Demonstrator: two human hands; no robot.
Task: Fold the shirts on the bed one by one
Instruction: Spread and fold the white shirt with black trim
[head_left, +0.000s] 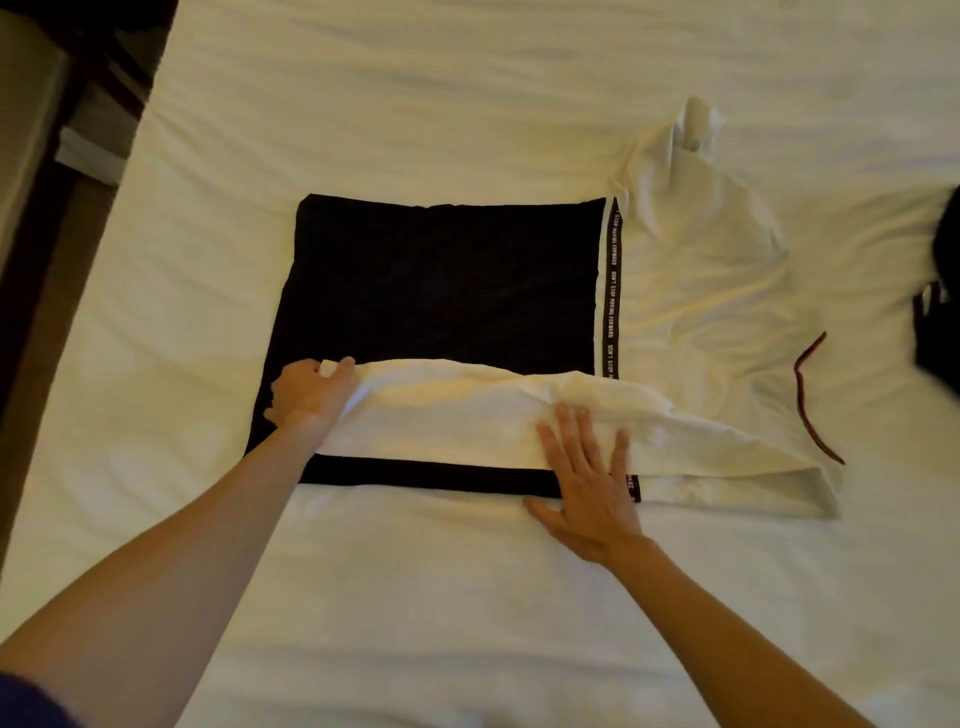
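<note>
Left hand (311, 389) pinches the tip of the white sleeve (467, 415) laid across the shirt (441, 280), right hand (587, 478) flat and open pressing its near edge mid-bed (415, 104); sleeve fold apparently in hand, next likely smoothing, then folding the far sleeve.

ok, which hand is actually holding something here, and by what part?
The left hand grips the shirt by the end of its folded-over white sleeve. The right hand holds nothing; it presses flat on the fold.
</note>
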